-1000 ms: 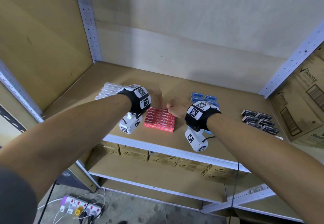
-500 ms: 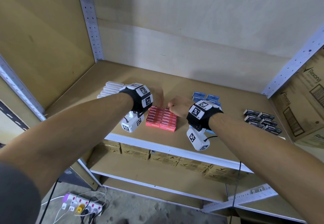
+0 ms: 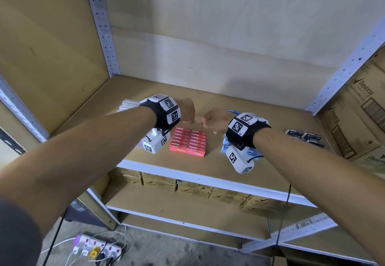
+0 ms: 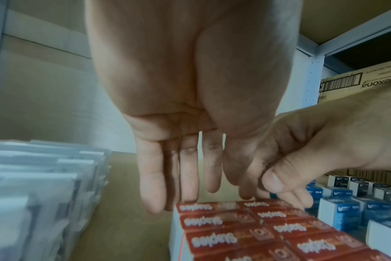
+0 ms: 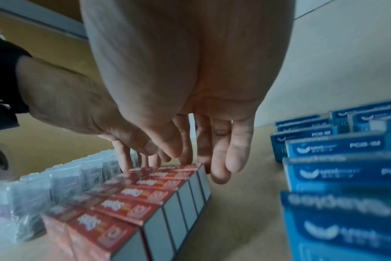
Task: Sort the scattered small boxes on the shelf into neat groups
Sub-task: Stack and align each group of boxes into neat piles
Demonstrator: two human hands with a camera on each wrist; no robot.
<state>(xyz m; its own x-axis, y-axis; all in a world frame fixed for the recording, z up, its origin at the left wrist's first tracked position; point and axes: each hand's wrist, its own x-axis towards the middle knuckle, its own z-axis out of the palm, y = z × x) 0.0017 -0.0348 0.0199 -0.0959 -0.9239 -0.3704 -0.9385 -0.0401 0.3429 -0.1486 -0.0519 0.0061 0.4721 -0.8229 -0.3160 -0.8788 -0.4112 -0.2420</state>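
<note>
A tidy block of red staples boxes [image 3: 188, 143] lies near the shelf's front edge. My left hand [image 3: 187, 114] hangs over the block's far left end. In the left wrist view its straight fingers [image 4: 188, 178] point down and reach the far edge of the red boxes [image 4: 257, 229]. My right hand [image 3: 211, 121] is at the far right end, its fingers [image 5: 219, 155] straight down beside the corner of the red block [image 5: 134, 194]. Neither hand holds anything. Blue boxes [image 5: 335, 167] stand to the right, mostly hidden behind my right wrist in the head view.
Clear-wrapped white packs [image 3: 128, 105] are lined up left of the red block. Small black boxes [image 3: 304, 137] sit in a group at the far right. Large cardboard cartons [image 3: 354, 116] fill the neighbouring bay. The shelf board [image 3: 208, 99] behind the groups is bare.
Both hands stay at the far end of the red block, raised slightly. The boxes have not moved.
</note>
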